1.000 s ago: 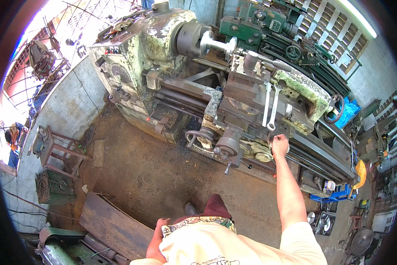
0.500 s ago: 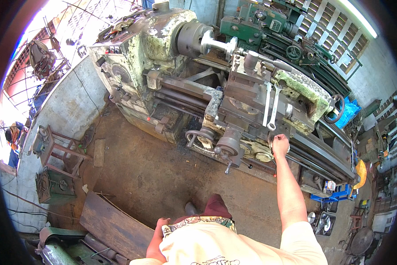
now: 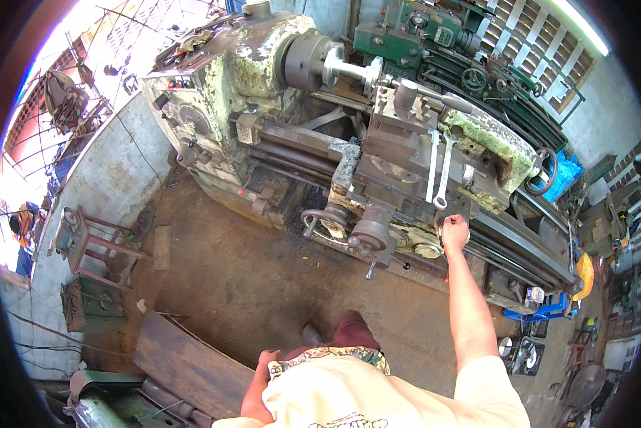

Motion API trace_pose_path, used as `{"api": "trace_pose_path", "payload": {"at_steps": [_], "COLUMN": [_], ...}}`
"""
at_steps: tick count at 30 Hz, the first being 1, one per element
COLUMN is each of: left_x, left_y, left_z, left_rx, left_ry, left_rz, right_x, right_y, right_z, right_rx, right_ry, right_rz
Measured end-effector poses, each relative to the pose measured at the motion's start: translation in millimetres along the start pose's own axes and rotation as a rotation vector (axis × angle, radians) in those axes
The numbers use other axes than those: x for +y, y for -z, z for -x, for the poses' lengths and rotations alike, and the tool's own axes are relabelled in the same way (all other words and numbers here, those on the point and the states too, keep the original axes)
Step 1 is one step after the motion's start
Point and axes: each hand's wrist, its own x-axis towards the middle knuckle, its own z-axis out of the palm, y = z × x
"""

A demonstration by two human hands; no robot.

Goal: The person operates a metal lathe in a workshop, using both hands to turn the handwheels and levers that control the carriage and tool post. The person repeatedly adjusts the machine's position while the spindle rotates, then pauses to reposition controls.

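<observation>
My right arm reaches out to the front of a large, worn lathe (image 3: 263,57) with peeling pale paint. At the right end of its carriage, my right hand (image 3: 455,232) is closed, and what lies inside the fingers is hidden. Just beyond that hand, two long wrenches, one a ring spanner (image 3: 443,178), lie side by side on the carriage. A flanged metal workpiece (image 3: 345,69) sits in the chuck (image 3: 308,63). My left hand (image 3: 267,357) hangs by my waist, away from the machine, its fingers mostly hidden.
Handwheels (image 3: 370,234) and levers stick out from the carriage front. A second, green lathe (image 3: 392,46) stands behind. To the left are a wooden stand (image 3: 103,246) and a green metal box (image 3: 92,303). A wooden board (image 3: 181,357) lies near my left side; a blue stool (image 3: 549,307) stands at right.
The view has shifted slightly. My right hand stays at the same spot on the carriage, with its wrist slightly turned; the left hand remains by my waist.
</observation>
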Motion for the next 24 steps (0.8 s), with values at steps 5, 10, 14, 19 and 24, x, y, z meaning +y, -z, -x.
{"api": "trace_pose_path", "payload": {"at_steps": [5,10,14,19,24], "left_x": [-1.6,15.6,42.9,117.0,221.5], "left_y": [-6.8,0.4,6.6,9.6,0.9], "left_z": [7.1,25.7,39.6,37.0,65.5], "left_rx": [-0.012,-0.076,0.048,0.071,0.263], "left_ry": [-0.043,0.008,-0.115,-0.088,-0.375], "left_rz": [-0.015,-0.042,-0.133,-0.238,-0.532], "right_x": [-0.9,-0.1,-8.3,-15.6,-15.3], "right_y": [0.4,4.3,8.1,13.7,16.5], "right_z": [0.3,2.3,6.6,13.3,17.9], "right_rx": [0.002,-0.019,-0.052,-0.047,-0.04], "right_ry": [0.008,0.049,0.048,0.026,0.047], "right_rz": [0.007,0.033,-0.011,-0.04,-0.131]}}
